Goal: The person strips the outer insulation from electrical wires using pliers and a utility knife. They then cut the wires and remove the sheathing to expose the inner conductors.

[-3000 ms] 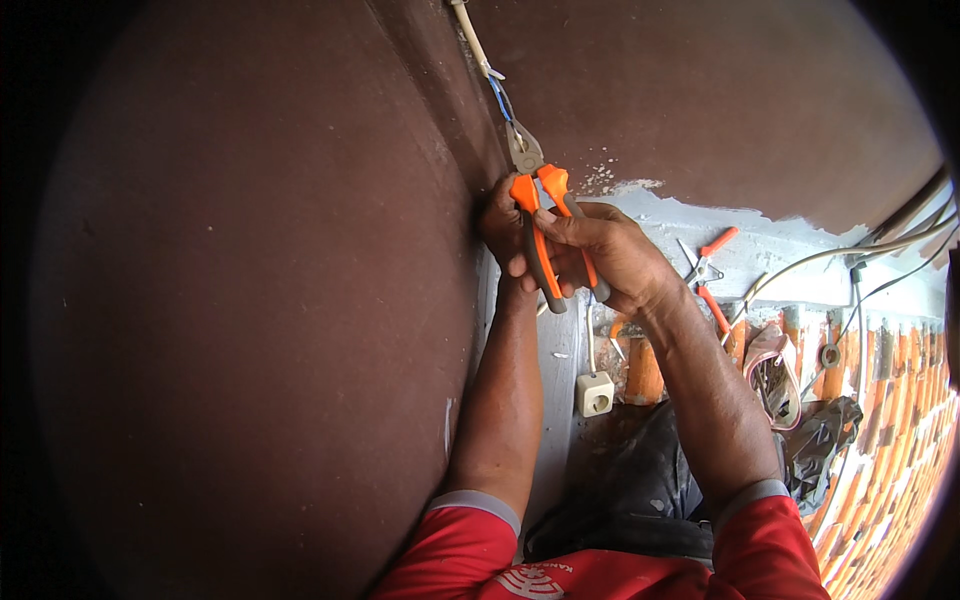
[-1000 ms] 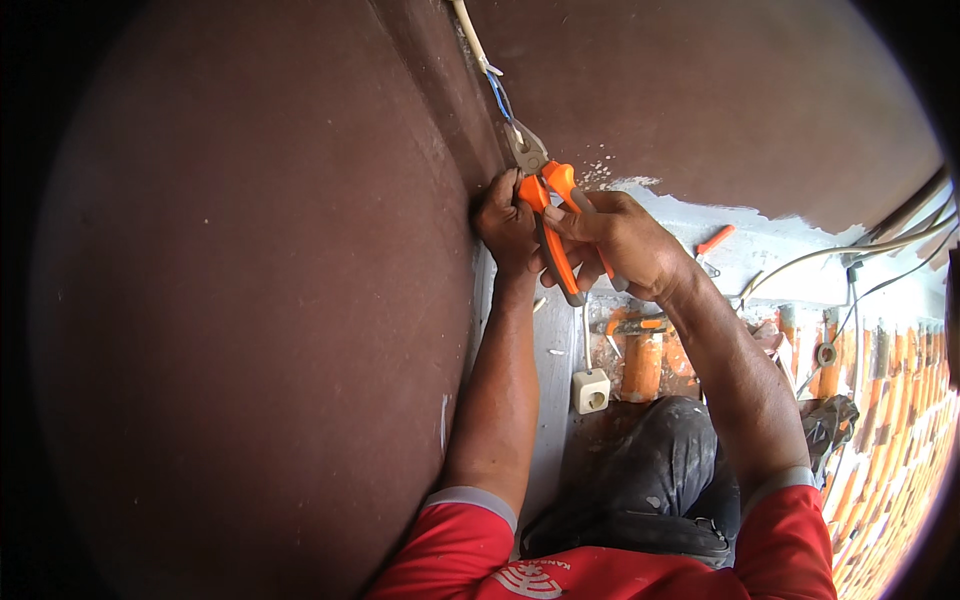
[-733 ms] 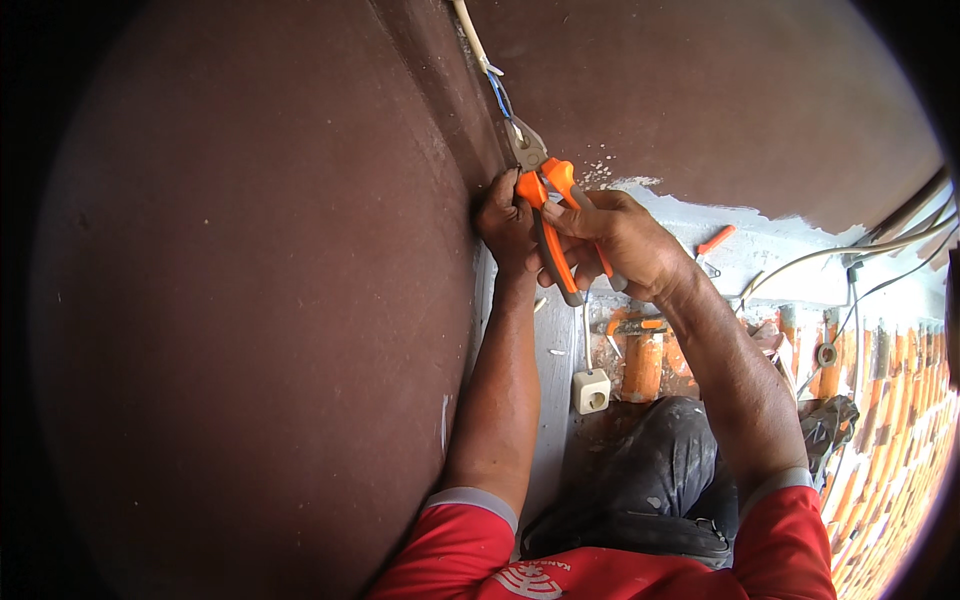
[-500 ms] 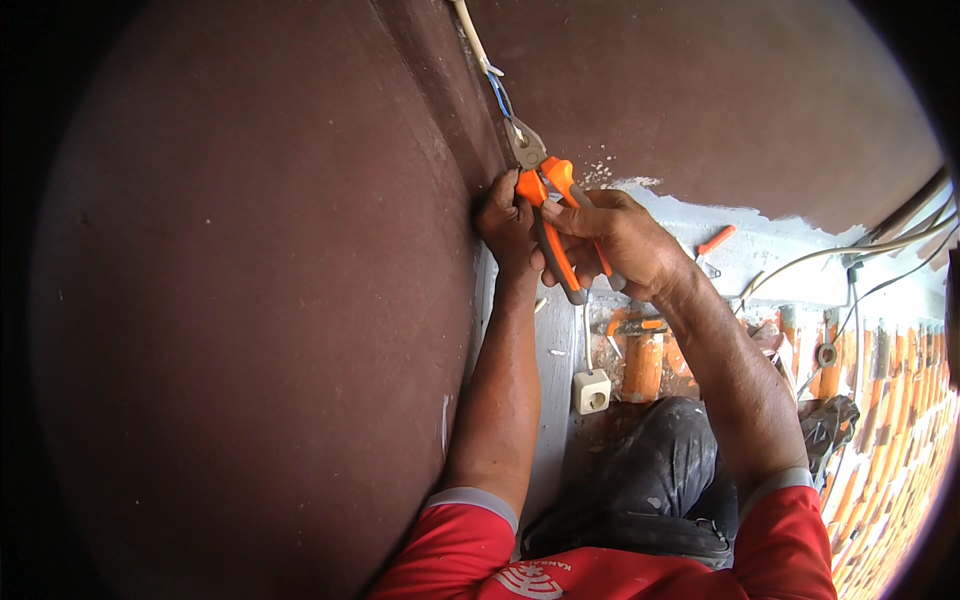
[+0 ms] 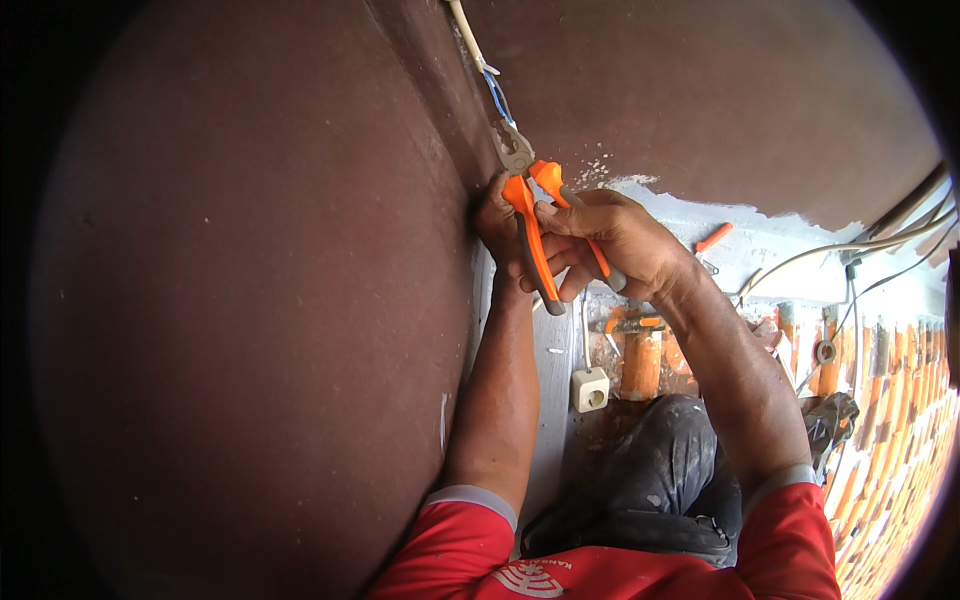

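Note:
My right hand is wrapped round a pair of pliers with orange and dark grey handles, which are spread. The metal jaws point up and stand parted at the lower end of the thin blue and dark wires. These wires come out of a cream-sheathed cable running down the wall corner. Just below the jaws, my left hand is curled against the corner, partly behind the pliers. Its fingertips and anything in them are hidden.
A brown wall fills the left side. Below my hands hangs a cream socket on a cable. An orange-handled tool lies on the pale ledge, and a hammer-like tool lies lower. Loose cables and roof tiles are at right.
The pliers' handles have spread wider and their jaws have parted. The pliers' head has shifted slightly left and down along the wires. My left hand stays by the corner.

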`<state>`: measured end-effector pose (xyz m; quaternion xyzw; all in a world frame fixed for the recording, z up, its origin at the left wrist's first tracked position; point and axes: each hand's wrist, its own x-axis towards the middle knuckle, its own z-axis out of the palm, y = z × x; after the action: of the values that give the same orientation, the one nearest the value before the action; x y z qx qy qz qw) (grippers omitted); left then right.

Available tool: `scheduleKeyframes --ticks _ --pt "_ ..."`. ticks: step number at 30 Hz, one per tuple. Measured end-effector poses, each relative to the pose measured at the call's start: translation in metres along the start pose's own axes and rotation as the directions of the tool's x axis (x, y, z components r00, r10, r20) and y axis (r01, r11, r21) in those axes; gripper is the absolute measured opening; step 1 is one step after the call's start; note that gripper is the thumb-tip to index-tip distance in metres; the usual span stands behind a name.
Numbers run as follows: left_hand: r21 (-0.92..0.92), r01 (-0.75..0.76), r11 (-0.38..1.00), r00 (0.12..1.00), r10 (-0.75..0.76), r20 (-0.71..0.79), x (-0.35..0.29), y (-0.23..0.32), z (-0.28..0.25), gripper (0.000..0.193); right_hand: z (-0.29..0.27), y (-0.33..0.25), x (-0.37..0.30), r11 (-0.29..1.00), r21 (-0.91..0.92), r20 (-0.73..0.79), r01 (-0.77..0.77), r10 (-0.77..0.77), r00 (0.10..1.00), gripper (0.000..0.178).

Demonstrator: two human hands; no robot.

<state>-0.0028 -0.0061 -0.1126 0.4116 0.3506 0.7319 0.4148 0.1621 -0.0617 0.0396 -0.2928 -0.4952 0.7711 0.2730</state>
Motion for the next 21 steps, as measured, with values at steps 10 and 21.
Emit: scheduleKeyframes --ticks 10,21 --pt "0.016 0.036 0.999 0.999 -0.036 -0.008 0.003 -0.008 -0.002 0.032 0.002 0.002 0.003 0.998 0.051 -0.050 0.046 -0.043 0.998 0.044" --pt "-0.128 -0.056 0.990 0.996 0.064 0.061 0.006 -0.003 0.003 0.035 0.002 0.003 0.004 0.998 0.039 -0.071 0.052 -0.049 0.996 0.042"
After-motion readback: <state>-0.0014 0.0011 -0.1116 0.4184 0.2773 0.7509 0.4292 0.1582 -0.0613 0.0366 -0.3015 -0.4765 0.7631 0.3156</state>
